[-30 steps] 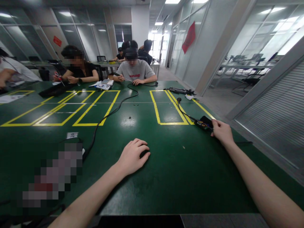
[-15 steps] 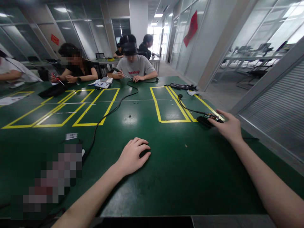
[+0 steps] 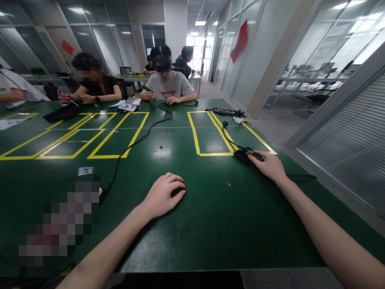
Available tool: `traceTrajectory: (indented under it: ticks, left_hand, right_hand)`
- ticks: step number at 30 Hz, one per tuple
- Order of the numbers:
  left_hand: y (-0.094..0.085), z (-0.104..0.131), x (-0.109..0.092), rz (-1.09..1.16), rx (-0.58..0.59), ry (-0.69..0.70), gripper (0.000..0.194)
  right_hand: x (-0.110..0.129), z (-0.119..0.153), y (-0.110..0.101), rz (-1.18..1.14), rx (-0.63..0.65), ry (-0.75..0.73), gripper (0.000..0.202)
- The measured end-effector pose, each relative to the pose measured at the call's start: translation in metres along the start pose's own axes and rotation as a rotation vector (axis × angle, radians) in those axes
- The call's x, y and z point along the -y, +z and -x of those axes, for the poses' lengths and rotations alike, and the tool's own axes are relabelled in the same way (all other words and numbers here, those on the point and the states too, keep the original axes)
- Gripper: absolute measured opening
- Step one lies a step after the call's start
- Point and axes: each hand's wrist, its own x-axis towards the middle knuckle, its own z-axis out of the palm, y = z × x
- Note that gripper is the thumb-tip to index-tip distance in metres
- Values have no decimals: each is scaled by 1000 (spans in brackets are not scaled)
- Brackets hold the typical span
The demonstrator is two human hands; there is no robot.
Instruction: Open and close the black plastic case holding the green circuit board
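Note:
My left hand (image 3: 165,196) rests low over the table's near middle, fingers curled down and thumb bent toward them. A dark patch shows between thumb and fingers; whether it is a small black object or shadow I cannot make out. At the right, my right hand (image 3: 270,166) has its fingers and thumb on a small black electronic device (image 3: 241,156) with what looks like an exposed circuit board. From this device a black cable runs back to a small round black end piece (image 3: 225,124). The fingers hide part of the device.
Yellow tape rectangles (image 3: 215,154) mark the green table (image 3: 192,241). A folded black tripod-like stand (image 3: 227,111) lies at the far right. One long black cable (image 3: 144,138) crosses the left side beside a blurred-out object (image 3: 60,224). Co-workers (image 3: 168,84) sit opposite, handling tools.
My right hand has moved left and slightly nearer with the device, closing its fingers over it more. My left hand keeps its pose; the whole view has shifted slightly.

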Motion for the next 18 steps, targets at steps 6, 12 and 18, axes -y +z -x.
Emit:
traceTrajectory:
  ticks: [6, 12, 18]
  left_hand:
    - [1, 0, 0, 44, -35, -7, 21]
    - [-15, 3, -3, 142, -78, 98, 41]
    - [-21, 6, -5, 208, 107, 96, 36]
  right_hand:
    - [90, 50, 24, -119, 213, -309, 36]
    - [171, 116, 33, -401, 617, -806, 35]
    - [185, 128, 23, -390, 689, -889, 40]
